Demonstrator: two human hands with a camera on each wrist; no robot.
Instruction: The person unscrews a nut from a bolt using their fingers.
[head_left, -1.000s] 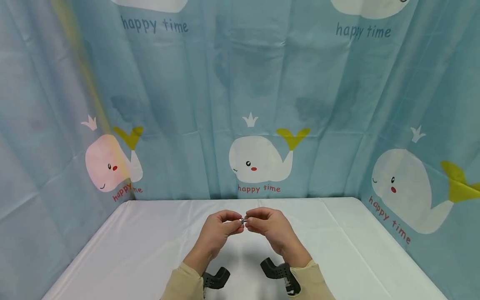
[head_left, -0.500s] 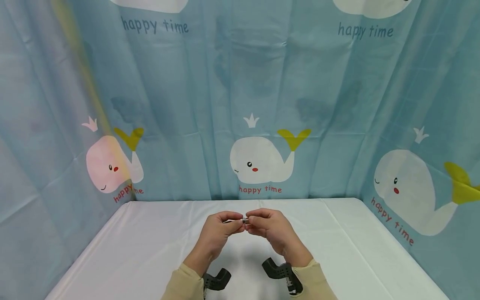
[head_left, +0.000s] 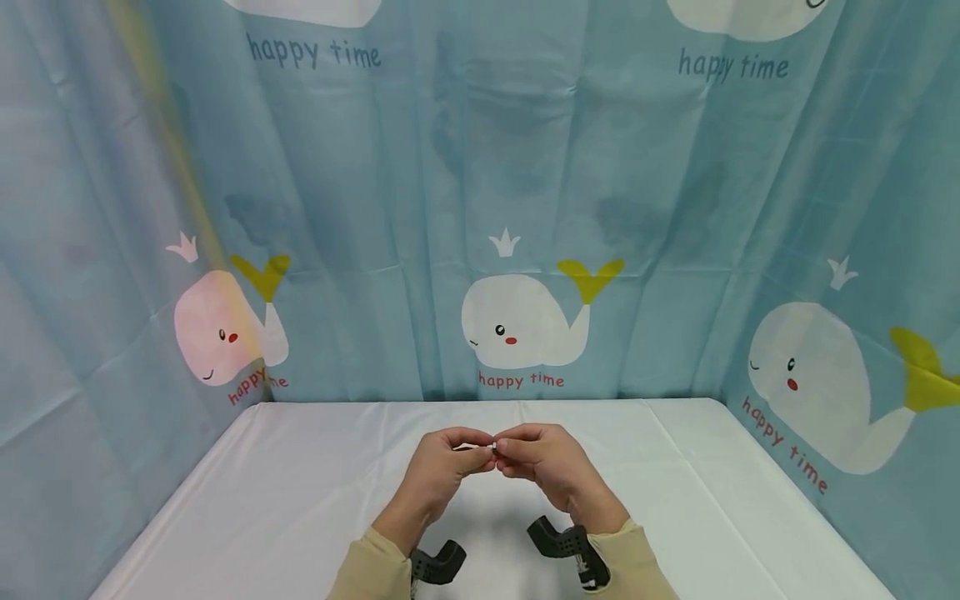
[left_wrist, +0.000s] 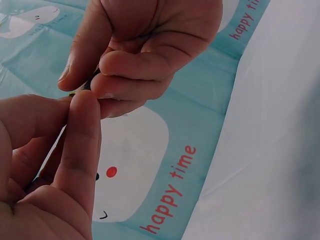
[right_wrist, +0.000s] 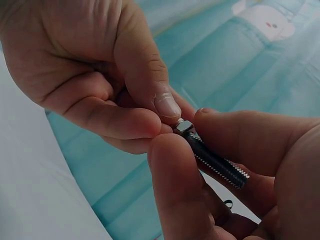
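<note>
Both hands meet in mid-air over the white table, fingertips against fingertips. Between them is a small metal bolt (right_wrist: 215, 159) with a dark threaded shank, and a shiny hex piece (right_wrist: 183, 126) sits at its left end. My left hand (head_left: 438, 467) pinches at the hex end with thumb and fingertips, which hide what lies beyond. My right hand (head_left: 551, 462) pinches the bolt between thumb and finger, the shank slanting back toward the palm. A small shiny ring-like piece (right_wrist: 229, 204) shows among the right hand's lower fingers. Only a short threaded stretch shows in the left wrist view.
The table (head_left: 262, 500) has a white cloth over it. A light blue curtain (head_left: 360, 208) with printed whales surrounds its back and sides. Black wrist mounts (head_left: 558, 540) stick out inward from the beige sleeves (head_left: 630, 558).
The hands have drawn slightly closer and shifted a little to the right and down, so less metal shows between the fingertips. Both still grip.
</note>
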